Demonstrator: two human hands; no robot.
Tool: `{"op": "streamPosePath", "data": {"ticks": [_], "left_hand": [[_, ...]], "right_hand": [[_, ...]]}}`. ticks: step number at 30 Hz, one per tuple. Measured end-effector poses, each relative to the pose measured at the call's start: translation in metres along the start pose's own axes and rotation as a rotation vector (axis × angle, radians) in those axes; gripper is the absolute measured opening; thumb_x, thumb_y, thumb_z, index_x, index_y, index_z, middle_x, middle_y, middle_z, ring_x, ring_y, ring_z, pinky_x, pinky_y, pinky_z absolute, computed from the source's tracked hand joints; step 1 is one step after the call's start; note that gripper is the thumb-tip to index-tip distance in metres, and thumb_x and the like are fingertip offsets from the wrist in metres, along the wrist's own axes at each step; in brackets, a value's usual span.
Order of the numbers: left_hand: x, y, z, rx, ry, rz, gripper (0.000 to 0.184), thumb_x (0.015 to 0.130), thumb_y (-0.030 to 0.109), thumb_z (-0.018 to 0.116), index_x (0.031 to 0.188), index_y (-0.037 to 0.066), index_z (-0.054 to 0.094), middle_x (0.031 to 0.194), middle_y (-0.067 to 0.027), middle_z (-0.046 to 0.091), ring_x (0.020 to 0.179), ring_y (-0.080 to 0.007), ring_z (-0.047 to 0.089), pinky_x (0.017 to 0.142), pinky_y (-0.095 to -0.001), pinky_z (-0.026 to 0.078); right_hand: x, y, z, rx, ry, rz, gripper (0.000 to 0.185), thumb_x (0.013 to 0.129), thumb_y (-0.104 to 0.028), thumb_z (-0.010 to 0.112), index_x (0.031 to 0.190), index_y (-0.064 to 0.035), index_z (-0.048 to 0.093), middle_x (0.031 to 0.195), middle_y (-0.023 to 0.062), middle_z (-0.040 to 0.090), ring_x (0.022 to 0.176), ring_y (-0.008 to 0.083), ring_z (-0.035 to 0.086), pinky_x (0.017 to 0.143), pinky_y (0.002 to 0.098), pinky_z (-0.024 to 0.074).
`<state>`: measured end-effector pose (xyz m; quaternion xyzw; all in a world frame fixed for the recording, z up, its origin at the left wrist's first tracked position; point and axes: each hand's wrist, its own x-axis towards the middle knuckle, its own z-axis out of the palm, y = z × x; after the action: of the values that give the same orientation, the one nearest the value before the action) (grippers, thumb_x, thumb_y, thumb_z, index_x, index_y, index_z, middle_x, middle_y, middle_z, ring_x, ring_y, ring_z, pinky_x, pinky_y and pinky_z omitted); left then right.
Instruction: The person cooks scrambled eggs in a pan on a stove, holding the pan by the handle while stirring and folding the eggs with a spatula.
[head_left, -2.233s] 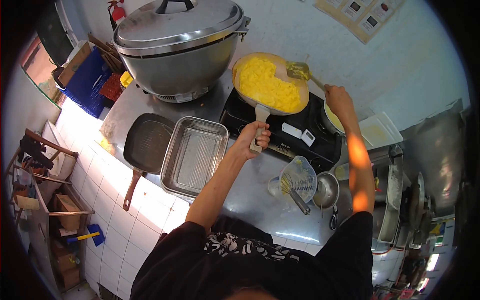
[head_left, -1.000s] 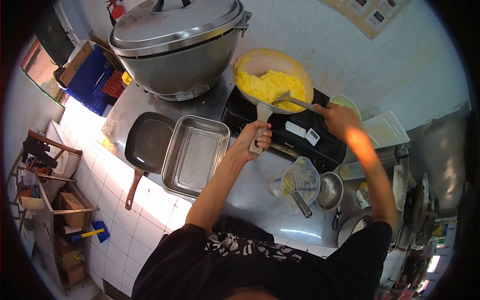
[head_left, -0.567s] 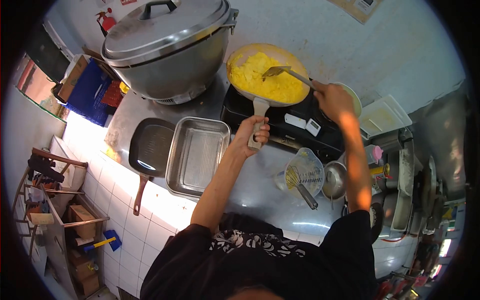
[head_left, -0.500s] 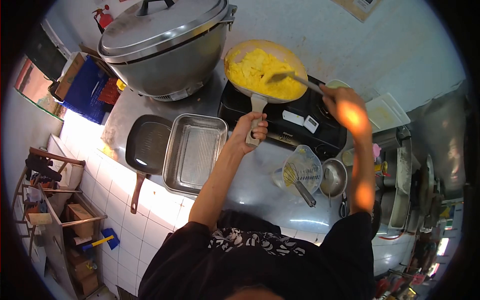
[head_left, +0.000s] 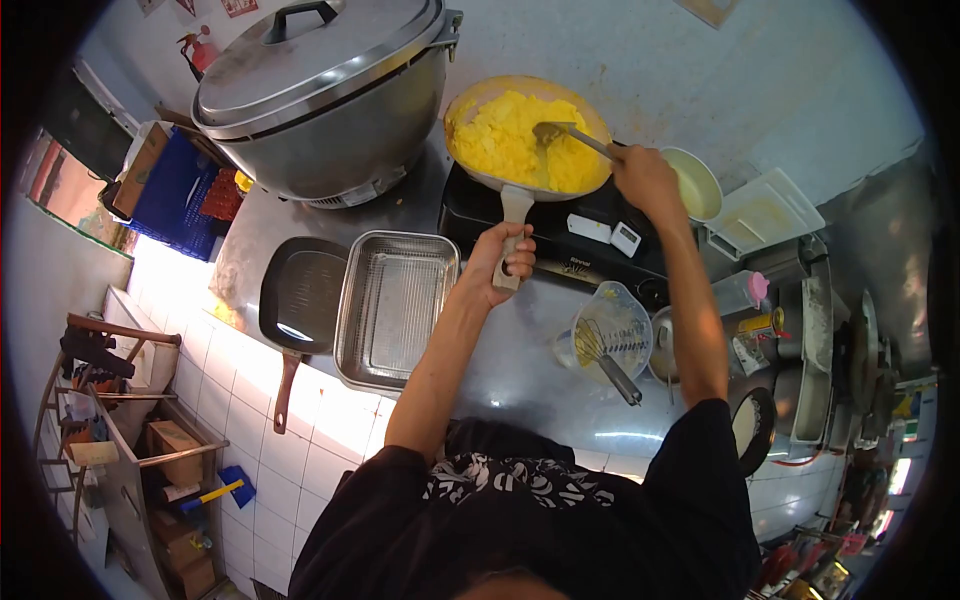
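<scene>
My left hand is wrapped round the pale handle of a frying pan on the black gas stove. Yellow scrambled eggs fill the pan in a soft heap. My right hand grips the handle of a spatula, whose head rests in the eggs on the pan's right side. A white thermometer-like device and a small white digital timer lie on the stove's front, just right of the pan handle.
A large metal rice cooker stands left of the stove. In front are a square grill pan and a metal tray. A plastic jug holds a whisk. A pale bowl and a white cutting board lie at the right.
My right hand has moved left and slightly down with the spatula, whose head has shifted up and left through the eggs. My left hand keeps its hold on the pan handle.
</scene>
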<state>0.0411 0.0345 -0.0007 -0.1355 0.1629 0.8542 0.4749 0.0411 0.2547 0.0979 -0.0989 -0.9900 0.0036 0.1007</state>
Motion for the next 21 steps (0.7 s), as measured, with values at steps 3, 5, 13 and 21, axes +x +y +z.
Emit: {"op": "streamPosePath", "data": {"ticks": [3, 5, 13, 21], "left_hand": [[0.0, -0.006, -0.008, -0.013, 0.003, -0.014, 0.011, 0.084, 0.014, 0.048, 0.09, 0.004, 0.047, 0.06, 0.0007, 0.04, 0.04, -0.004, 0.031, 0.031, -0.0163, 0.026], [-0.001, -0.004, -0.005, 0.018, 0.013, -0.001, 0.011, 0.084, 0.015, 0.047, 0.09, 0.005, 0.048, 0.06, 0.0009, 0.04, 0.04, -0.0039, 0.031, 0.031, -0.0163, 0.026], [-0.002, -0.004, -0.008, 0.064, 0.042, -0.001, 0.011, 0.084, 0.015, 0.047, 0.089, 0.005, 0.047, 0.06, 0.0009, 0.04, 0.039, -0.004, 0.03, 0.031, -0.0164, 0.026], [-0.001, -0.003, -0.006, 0.005, -0.004, -0.028, 0.011, 0.084, 0.014, 0.047, 0.09, 0.005, 0.047, 0.06, 0.0004, 0.04, 0.039, -0.004, 0.031, 0.031, -0.0163, 0.025]], "right_hand": [[-0.018, 0.007, -0.06, 0.013, -0.108, 0.043, 0.03, 0.079, -0.018, 0.054, 0.107, -0.0149, 0.062, 0.087, 0.016, 0.063, 0.083, 0.0319, 0.06, 0.074, 0.0437, 0.0467], [-0.03, 0.012, -0.087, -0.116, -0.175, -0.015, 0.03, 0.079, -0.019, 0.055, 0.108, -0.0169, 0.062, 0.087, 0.0153, 0.064, 0.084, 0.0311, 0.061, 0.074, 0.0426, 0.0471], [0.013, 0.023, -0.001, -0.047, -0.064, 0.036, 0.029, 0.08, -0.02, 0.053, 0.107, -0.0181, 0.062, 0.089, 0.0181, 0.063, 0.085, 0.0328, 0.06, 0.076, 0.0418, 0.0476], [0.028, 0.028, -0.02, 0.061, -0.123, 0.054, 0.031, 0.078, -0.022, 0.054, 0.108, -0.0204, 0.062, 0.096, 0.0152, 0.062, 0.089, 0.0322, 0.06, 0.078, 0.0409, 0.0477]]}}
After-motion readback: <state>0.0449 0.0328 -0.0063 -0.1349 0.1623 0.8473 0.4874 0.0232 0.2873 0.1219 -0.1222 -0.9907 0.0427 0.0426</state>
